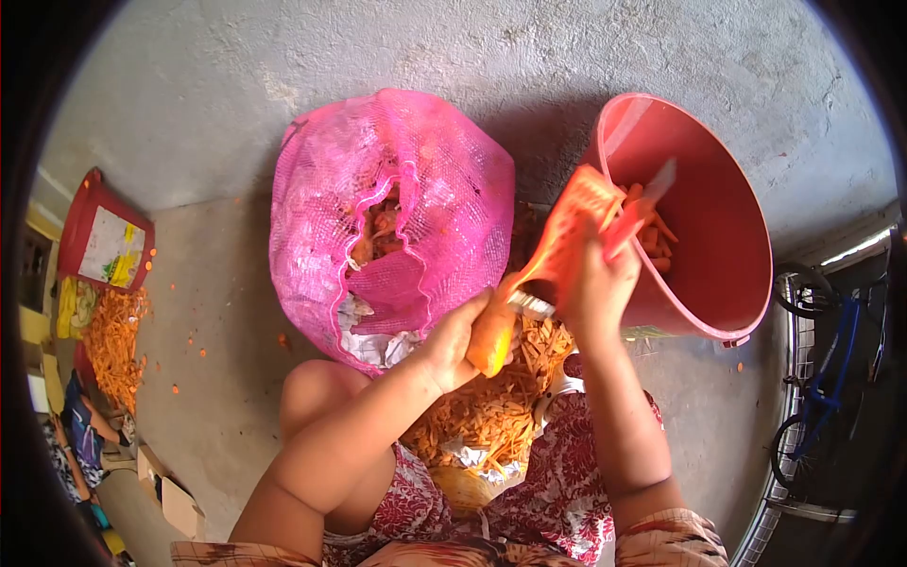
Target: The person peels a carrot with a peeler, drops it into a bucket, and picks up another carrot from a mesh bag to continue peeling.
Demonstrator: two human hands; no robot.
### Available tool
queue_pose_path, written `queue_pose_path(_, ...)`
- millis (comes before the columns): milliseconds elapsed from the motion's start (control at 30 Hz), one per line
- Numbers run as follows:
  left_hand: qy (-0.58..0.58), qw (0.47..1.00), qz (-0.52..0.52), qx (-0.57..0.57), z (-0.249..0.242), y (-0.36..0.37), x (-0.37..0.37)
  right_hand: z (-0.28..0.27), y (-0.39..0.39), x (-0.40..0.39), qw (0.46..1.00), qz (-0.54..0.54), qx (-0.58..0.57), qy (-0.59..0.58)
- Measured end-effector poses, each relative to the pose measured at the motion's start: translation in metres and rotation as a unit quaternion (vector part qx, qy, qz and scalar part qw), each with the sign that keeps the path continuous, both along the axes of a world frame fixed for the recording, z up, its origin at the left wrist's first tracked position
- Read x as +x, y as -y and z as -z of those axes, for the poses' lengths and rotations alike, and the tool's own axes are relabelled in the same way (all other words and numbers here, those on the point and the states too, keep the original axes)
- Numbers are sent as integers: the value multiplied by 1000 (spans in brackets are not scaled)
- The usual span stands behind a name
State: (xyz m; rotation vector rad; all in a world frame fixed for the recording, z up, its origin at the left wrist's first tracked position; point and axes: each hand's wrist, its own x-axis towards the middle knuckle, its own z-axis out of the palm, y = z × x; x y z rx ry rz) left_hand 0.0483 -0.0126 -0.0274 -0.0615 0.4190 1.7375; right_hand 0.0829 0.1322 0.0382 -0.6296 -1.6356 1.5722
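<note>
Head view: one carrot [491, 342] is gripped in the left hand [455, 340], fingers curled round its lower end — its long axis slants up and to the right, the upper end hidden under the peeler [578, 236]. One orange peeler is clasped in the right hand [597, 291], fingers clenched on its handle, just above the carrot and touching it. Both hands are held close together over one heap of peelings [491, 411] in the lap. One pink mesh sack [392, 213] of carrots is seen to the left, one red bucket [727, 255] of peeled carrots to the right — both on the floor.
</note>
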Motion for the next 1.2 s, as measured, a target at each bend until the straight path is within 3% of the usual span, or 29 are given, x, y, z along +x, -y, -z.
queue_pose_path(100, 0, 999, -45, 19, -7, 0, -6, -5, 33, 6, 994, -62, 80, 30)
queue_pose_path(133, 33, 994, -97, -31, -12, -5, -4, 1, 37, 6, 992, -66, 99, 35)
queue_pose_path(333, 1, 998, -70, 6, -23, -5, -1, 3, 42, 11, 973, -65, 211, 71)
queue_pose_path(433, -22, 998, 27, 55, -20, 1, 1, 6, 28, 3, 986, 0, 157, 61)
queue_pose_path(500, -48, 996, 65, -44, -35, 3, 10, 3, 5, -4, 999, 22, -5, 42)
queue_pose_path(567, -120, 988, 84, -47, -19, 6, 8, 5, -16, -6, 990, 99, 76, 65)
queue_pose_path(633, -88, 991, 55, -87, -21, 6, 7, -9, -13, -7, 994, 108, 9, 32)
queue_pose_path(667, -72, 991, 40, -105, -22, 5, 6, -6, -13, -5, 995, 85, 35, 43)
queue_pose_path(700, -58, 995, 22, -84, -19, 4, 2, 4, -10, -5, 999, 39, -23, 3)
queue_pose_path(833, -50, 997, -36, -54, -15, 0, -7, 13, 25, 1, 989, -59, 123, 53)
queue_pose_path(933, -34, 999, -31, 12, -22, 3, -5, 5, 39, 2, 992, -92, 67, 48)
queue_pose_path(1033, -1, 998, -52, 36, -24, -1, -2, 10, 41, 5, 991, -89, 87, 46)
queue_pose_path(1167, -40, 998, -45, -28, -23, -3, -5, 9, 43, 10, 974, -76, 204, 70)
queue_pose_path(1200, -55, 998, -21, -24, -18, 1, -5, 14, 42, 7, 980, -61, 183, 50)
